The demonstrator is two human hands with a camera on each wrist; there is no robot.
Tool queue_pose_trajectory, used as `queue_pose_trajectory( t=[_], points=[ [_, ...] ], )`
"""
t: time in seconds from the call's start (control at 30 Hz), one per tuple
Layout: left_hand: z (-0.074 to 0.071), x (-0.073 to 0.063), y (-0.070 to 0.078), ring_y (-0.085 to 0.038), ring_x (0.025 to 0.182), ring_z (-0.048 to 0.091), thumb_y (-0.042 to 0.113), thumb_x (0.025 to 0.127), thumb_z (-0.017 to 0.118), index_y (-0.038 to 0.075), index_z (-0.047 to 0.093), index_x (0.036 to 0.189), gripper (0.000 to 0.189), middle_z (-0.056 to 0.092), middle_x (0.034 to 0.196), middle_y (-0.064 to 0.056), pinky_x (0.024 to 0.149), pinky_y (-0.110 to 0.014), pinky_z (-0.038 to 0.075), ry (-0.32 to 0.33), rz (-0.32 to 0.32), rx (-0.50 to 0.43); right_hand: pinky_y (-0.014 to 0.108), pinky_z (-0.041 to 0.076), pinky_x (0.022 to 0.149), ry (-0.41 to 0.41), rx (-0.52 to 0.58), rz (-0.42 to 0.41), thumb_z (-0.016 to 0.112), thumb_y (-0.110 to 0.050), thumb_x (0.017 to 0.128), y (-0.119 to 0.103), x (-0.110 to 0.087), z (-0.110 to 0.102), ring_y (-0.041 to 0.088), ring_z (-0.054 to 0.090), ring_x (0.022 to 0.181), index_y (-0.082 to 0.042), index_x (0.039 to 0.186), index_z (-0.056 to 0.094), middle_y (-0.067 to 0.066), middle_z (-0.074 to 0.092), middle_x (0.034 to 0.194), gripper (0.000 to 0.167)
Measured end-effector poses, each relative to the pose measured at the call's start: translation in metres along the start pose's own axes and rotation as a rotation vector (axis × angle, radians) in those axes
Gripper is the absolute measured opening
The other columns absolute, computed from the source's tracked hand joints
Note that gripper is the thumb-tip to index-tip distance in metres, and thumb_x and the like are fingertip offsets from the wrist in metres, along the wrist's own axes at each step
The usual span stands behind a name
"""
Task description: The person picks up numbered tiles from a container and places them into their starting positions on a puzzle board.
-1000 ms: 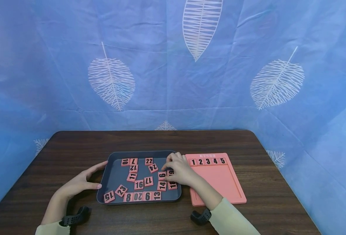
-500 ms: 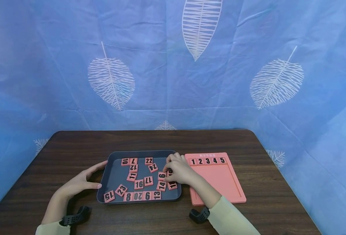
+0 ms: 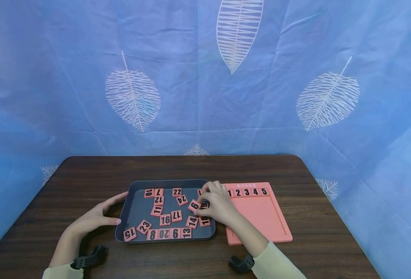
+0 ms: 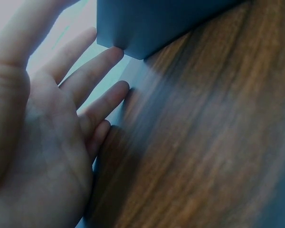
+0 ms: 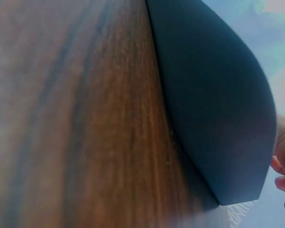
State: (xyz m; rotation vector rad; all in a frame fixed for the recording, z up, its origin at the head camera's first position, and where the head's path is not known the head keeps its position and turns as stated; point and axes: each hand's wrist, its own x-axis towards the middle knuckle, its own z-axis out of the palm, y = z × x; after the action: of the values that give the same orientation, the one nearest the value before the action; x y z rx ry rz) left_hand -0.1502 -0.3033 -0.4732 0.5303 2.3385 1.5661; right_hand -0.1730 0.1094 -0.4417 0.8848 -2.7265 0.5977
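Note:
My left hand (image 3: 88, 220) spreads its fingers and thumb against the left end of the dark tray (image 3: 132, 207). In the left wrist view, its straight fingertips sit right at the tray's outer wall (image 4: 137, 28). Over the tray's right end, my right hand (image 3: 217, 203) pinches a pink number tile (image 3: 194, 205) marked like a 6 between thumb and fingers. That tile is tilted at an angle. Tiles marked 14 (image 3: 192, 221) and 18 (image 3: 204, 221) lie just below; a 19 tile (image 3: 204, 205) is partly covered by the fingers. The right wrist view shows mostly the tray's outer side (image 5: 218, 104).
Several other number tiles lie loose in the tray, including a row with the 8 tile (image 3: 152, 234) along the near side. To the right lies a pink puzzle board (image 3: 258, 221), its top row holding tiles 1 to 5. The wooden table (image 3: 156, 259) meets a blue leaf-patterned cloth (image 3: 191, 97).
The 6-like tile has turned and shifted slightly up and right in my right fingers. My right hand has shifted a little right. The left hand stays put.

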Motion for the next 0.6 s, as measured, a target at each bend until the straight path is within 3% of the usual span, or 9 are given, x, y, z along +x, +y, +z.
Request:
queue_pose_trajectory(
  t=[0.23,0.6],
  points=[
    [0.000,0.000,0.000,-0.049,0.136,0.014,0.006,0.087,0.068,0.009,0.028,0.152,0.076,0.022,0.152,-0.023,0.093,-0.076,0.018,-0.007,0.024,-0.017,0.039,0.026,0.075,0.122,0.004,0.048,0.086,-0.043,0.067,0.002,-0.013,-0.010,0.019,0.033,0.090,-0.023,0.077,0.071,-0.006,0.042,0.097,0.026],
    [0.000,0.001,-0.004,-0.047,0.135,0.015,0.008,0.087,0.069,0.012,0.028,0.152,0.077,0.022,0.153,-0.023,0.095,-0.074,0.017,0.002,0.008,-0.016,0.041,0.025,0.073,0.224,-0.048,0.169,0.088,-0.040,0.064,0.014,-0.031,-0.024,0.021,0.037,0.090,-0.023,0.071,0.072,-0.003,0.047,0.097,0.024]
  ],
)
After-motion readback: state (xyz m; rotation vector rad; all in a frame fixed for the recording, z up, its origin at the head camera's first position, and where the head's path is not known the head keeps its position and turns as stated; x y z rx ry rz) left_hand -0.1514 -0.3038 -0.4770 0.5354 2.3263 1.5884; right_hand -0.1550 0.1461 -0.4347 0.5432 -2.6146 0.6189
